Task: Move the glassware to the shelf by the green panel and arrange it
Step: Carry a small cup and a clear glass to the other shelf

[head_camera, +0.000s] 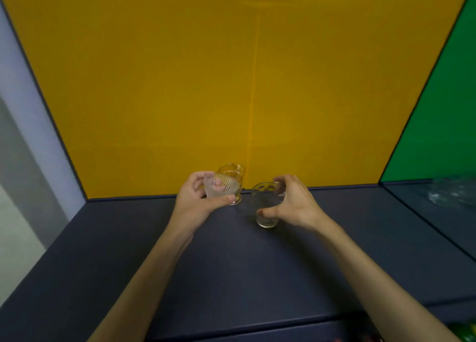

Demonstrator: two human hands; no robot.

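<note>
My left hand [195, 198] grips a frosted ribbed glass [221, 188], held tilted just above the dark shelf [231, 264]. Right behind it a clear footed glass [233, 175] stands on the shelf against the yellow back panel [231, 84]. My right hand [293, 203] wraps around a clear patterned tumbler [266, 205] whose base is at or just above the shelf surface. The green panel [443, 115] stands at the right.
Below the green panel, on the adjoining shelf section at the far right, sits blurred clear glassware [453, 193]. A pale wall [23, 135] borders the left side. The shelf's front edge [257, 328] runs near the bottom of the view.
</note>
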